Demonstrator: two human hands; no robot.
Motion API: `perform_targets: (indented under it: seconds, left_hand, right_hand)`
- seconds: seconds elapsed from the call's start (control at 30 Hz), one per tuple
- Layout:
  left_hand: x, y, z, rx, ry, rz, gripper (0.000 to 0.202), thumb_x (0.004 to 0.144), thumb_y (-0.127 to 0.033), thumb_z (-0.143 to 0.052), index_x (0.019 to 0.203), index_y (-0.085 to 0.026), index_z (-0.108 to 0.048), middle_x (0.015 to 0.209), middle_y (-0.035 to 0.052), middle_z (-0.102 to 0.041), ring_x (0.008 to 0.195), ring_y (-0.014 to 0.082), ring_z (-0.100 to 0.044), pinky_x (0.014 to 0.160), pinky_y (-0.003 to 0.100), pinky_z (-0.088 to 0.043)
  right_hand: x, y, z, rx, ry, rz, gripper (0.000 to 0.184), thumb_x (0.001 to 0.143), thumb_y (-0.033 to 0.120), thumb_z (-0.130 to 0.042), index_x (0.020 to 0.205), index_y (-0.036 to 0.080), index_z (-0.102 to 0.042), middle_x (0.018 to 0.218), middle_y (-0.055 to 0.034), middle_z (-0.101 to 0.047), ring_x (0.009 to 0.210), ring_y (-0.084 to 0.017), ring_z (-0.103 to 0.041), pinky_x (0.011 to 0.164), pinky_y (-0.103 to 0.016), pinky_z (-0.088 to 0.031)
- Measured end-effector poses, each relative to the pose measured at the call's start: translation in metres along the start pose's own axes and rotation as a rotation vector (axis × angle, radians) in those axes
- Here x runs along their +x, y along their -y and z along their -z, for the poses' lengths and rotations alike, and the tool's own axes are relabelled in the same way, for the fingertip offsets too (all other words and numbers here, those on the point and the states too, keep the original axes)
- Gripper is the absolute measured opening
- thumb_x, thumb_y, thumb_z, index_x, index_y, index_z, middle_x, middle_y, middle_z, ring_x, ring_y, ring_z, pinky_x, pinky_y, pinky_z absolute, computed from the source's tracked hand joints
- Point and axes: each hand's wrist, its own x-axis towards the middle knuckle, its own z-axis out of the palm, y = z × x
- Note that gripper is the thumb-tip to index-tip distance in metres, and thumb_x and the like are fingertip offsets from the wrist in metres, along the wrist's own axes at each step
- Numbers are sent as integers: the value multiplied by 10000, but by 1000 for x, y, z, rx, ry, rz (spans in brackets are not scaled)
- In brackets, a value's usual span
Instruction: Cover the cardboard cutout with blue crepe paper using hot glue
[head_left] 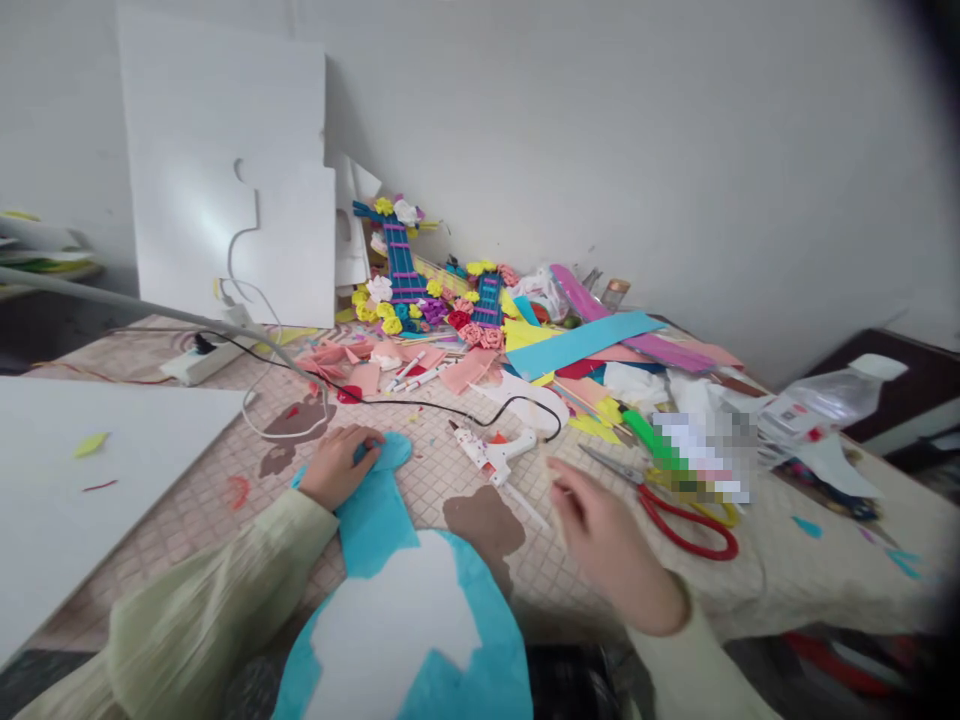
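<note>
A white board cutout (390,630), shaped like a guitar, lies in front of me with blue crepe paper (375,525) over its neck and round its edge. A bare white patch shows in the middle of its body. My left hand (341,465) rests on the neck's far end, fingers curled over the blue paper. Off to the right, my right hand (592,520) is closed round a thin pale stick (547,465), slightly blurred. Between the hands lies a white hot glue gun (491,450) with a glue stick (527,505) sticking out of its back.
Red-handled scissors (675,515) lie right of my right hand, near a plastic bottle (829,400). Paper strips (585,345) and paper flowers (390,310) pile up at the back. A black cord (420,403) crosses the table from a power strip (202,360). White board (97,480) lies left.
</note>
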Motion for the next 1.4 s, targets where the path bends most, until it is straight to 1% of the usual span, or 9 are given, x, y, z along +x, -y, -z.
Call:
perform_targets:
  seconds: [0.1, 0.17, 0.3, 0.5, 0.73, 0.9, 1.1, 1.2, 1.4]
  left_hand:
    - [-1, -2, 1, -1, -8, 18, 233, 780, -284, -433, 928, -180, -580, 831, 48, -602, 821, 206, -536, 771, 347, -419]
    - [-2, -3, 1, -5, -14, 24, 218, 773, -260, -447, 935, -177, -566, 829, 45, -600, 810, 200, -535, 763, 342, -419]
    - [-3, -5, 1, -6, -21, 22, 227, 786, -229, -458, 995, -178, -531, 844, 38, -590, 820, 200, -529, 770, 346, -412]
    - [-5, -12, 3, 16, 12, 28, 298, 811, -192, -445, 1102, -192, -510, 908, 46, -569, 881, 211, -509, 814, 369, -402]
    - [-7, -18, 1, 229, 61, -16, 437, 869, -172, -361, 1291, -266, -431, 1087, 92, -502, 961, 244, -458, 850, 411, -383]
    - [-8, -21, 1, 314, 77, -39, 440, 869, -175, -360, 1275, -316, -454, 1101, 91, -497, 938, 248, -461, 811, 417, -393]
    - [-6, -22, 1, 294, 113, -68, 427, 863, -146, -353, 1250, -278, -475, 1357, 18, -428, 1086, 257, -422, 829, 408, -385]
    - [-5, -19, 0, 280, 121, -73, 430, 869, -155, -341, 1270, -260, -456, 1342, 8, -461, 1076, 252, -436, 814, 402, -372]
    - [-7, -19, 0, 308, 89, -64, 429, 869, -178, -345, 1257, -314, -468, 1338, -17, -464, 1052, 254, -442, 810, 403, -340]
  right_hand:
    - [25, 55, -33, 47, 324, 170, 468, 852, 140, -310, 1311, 114, -396, 1070, -135, -607, 988, -189, -564, 811, -293, -443]
    - [41, 80, -56, -51, 463, 209, 516, 825, 95, -341, 1341, 111, -356, 1025, -138, -611, 998, -203, -558, 825, -300, -425]
    - [61, 99, -89, -157, 589, 203, 539, 782, 61, -379, 1317, 123, -395, 1015, -132, -614, 943, -207, -580, 772, -287, -432]
    - [61, 91, -100, -184, 607, 186, 489, 828, 86, -336, 1312, 100, -404, 1023, -160, -609, 943, -212, -581, 763, -298, -428]
    - [62, 89, -102, -173, 611, 198, 475, 840, 134, -357, 1310, 135, -420, 1023, -152, -606, 940, -212, -578, 759, -297, -419]
    - [63, 87, -104, -135, 595, 219, 463, 833, 154, -375, 1289, 136, -451, 1009, -143, -615, 914, -204, -581, 761, -286, -414]
    - [61, 81, -109, -84, 550, 241, 435, 853, 135, -349, 1271, 132, -469, 1038, -126, -616, 954, -179, -567, 803, -260, -402]
    - [60, 79, -112, -64, 518, 240, 411, 866, 147, -340, 1248, 116, -490, 1022, -124, -626, 942, -178, -574, 797, -253, -405]
    - [58, 84, -114, -38, 511, 263, 398, 859, 159, -365, 1220, 111, -525, 1020, -133, -640, 911, -189, -593, 770, -258, -410]
